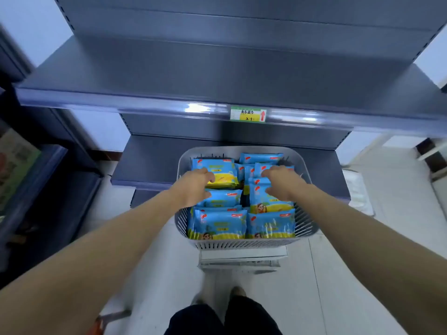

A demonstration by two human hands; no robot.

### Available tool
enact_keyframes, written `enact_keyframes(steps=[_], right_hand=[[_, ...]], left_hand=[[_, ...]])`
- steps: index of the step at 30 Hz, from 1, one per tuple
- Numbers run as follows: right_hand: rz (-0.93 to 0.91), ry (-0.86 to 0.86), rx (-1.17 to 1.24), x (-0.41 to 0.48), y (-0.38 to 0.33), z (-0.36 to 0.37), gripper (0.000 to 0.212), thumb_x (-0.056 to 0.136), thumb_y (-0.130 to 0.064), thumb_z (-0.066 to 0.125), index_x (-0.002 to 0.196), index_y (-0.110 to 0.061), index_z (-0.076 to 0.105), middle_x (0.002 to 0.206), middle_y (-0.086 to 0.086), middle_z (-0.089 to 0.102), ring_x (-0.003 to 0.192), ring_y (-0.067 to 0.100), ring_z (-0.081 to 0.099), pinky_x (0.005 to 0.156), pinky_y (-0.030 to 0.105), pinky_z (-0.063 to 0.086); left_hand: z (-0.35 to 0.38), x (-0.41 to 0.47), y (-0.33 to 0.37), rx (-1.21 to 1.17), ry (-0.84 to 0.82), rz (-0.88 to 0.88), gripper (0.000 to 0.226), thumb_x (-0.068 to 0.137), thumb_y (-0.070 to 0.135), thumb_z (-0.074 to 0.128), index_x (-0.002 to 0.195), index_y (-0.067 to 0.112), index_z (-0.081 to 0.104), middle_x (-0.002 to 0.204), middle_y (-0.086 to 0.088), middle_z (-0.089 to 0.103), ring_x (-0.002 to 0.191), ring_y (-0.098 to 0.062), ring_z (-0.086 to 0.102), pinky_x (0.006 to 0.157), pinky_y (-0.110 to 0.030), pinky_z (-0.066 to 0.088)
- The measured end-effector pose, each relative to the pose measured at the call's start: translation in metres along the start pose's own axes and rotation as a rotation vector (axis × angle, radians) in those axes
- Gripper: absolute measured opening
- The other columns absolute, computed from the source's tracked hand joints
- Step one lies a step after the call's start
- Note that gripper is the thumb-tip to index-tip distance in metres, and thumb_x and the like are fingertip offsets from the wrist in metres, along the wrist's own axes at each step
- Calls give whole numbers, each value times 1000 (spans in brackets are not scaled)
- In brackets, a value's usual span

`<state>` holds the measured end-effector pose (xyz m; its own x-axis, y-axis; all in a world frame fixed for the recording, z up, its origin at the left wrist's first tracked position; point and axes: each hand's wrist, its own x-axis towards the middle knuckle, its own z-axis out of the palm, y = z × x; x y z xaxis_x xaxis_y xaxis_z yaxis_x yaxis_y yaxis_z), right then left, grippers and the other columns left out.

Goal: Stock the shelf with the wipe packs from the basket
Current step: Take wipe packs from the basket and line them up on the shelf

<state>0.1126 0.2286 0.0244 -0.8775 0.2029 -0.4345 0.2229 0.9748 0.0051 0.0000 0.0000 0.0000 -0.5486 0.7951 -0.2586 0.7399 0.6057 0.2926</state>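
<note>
A grey slatted basket point(242, 244) stands on a white stool in front of me, filled with several blue and yellow wipe packs point(219, 224). My left hand point(194, 186) reaches into the basket's left side, its fingers curled over the edge of a pack point(223, 176) at the back left. My right hand point(281, 183) reaches into the right side, its fingers curled down onto a pack point(271, 204) there. The dark grey shelf point(217, 76) above the basket is bare and carries a green and white price label point(248, 114) on its front rail.
A lower shelf board point(150, 160) sits behind the basket, and the white stool point(242, 259) holds the basket up. Another dark shelving unit point(36, 180) stands at the left. White floor tiles point(362, 274) spread to the right, with my feet point(225, 301) below.
</note>
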Motion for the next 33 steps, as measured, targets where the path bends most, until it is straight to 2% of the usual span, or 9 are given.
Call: enact_keyframes(steps=[6, 11, 15, 17, 19, 22, 26, 31, 33], right_hand=[[33, -57, 34, 6, 20, 28, 51, 92, -20, 53, 140, -11, 36, 141, 16, 37, 130, 36, 35, 99, 48, 41], [50, -35, 10, 12, 28, 32, 42, 90, -11, 50, 132, -13, 46, 133, 14, 45, 124, 33, 40, 95, 45, 43], [91, -50, -136, 14, 25, 32, 30, 87, -9, 49, 117, -8, 53, 120, 17, 49, 115, 34, 43, 91, 45, 42], [100, -53, -193, 13, 22, 29, 26, 86, -8, 48, 112, -7, 54, 117, 17, 51, 113, 35, 43, 94, 46, 38], [89, -33, -142, 13, 19, 20, 28, 85, -7, 47, 112, -10, 54, 116, 15, 53, 113, 34, 44, 96, 47, 34], [45, 10, 67, 11, 14, -17, 22, 89, -9, 49, 109, -16, 52, 106, 6, 57, 104, 33, 51, 92, 45, 33], [-43, 153, 173, 11, 6, -91, 16, 86, -11, 57, 94, -21, 48, 101, 6, 56, 95, 31, 56, 71, 33, 41], [-120, 316, 211, 20, -10, -168, 17, 85, -13, 61, 86, -18, 45, 91, 8, 53, 86, 28, 53, 68, 35, 41], [-126, 366, 246, 32, -23, -192, 17, 84, -10, 60, 85, -18, 45, 90, 7, 54, 86, 30, 54, 71, 37, 45]], left_hand=[[26, 12, -3, 39, -37, -44, 39, 84, 24, 66, 118, 11, 53, 117, -9, 51, 109, -27, 48, 92, -38, 41], [34, 17, -1, 133, -5, -32, 32, 78, 24, 71, 103, 11, 55, 106, -7, 51, 102, -24, 44, 82, -34, 37], [34, 15, 3, 49, -59, -89, 28, 77, 21, 72, 87, 14, 47, 94, -6, 55, 81, -19, 43, 66, -29, 32], [29, 14, 6, -13, -66, -132, 27, 78, 19, 71, 86, 15, 45, 88, -6, 56, 77, -22, 47, 63, -29, 36], [16, 13, 7, -58, -20, -158, 22, 78, 15, 68, 89, 13, 49, 87, -7, 56, 78, -25, 50, 63, -30, 38], [-20, 10, 6, -151, 31, -153, 21, 76, 13, 70, 83, 15, 50, 76, 2, 52, 72, -21, 47, 56, -27, 32], [-82, 5, 3, -197, 132, -157, 19, 71, 13, 74, 80, 15, 58, 72, 3, 56, 67, -18, 49, 56, -26, 34], [-150, -4, -14, -272, 286, -168, 23, 67, 9, 77, 72, 19, 57, 63, 6, 55, 60, -14, 49, 52, -23, 36], [-175, -7, -30, -287, 350, -175, 23, 65, 9, 78, 71, 18, 58, 66, 2, 59, 61, -14, 49, 57, -26, 40]])
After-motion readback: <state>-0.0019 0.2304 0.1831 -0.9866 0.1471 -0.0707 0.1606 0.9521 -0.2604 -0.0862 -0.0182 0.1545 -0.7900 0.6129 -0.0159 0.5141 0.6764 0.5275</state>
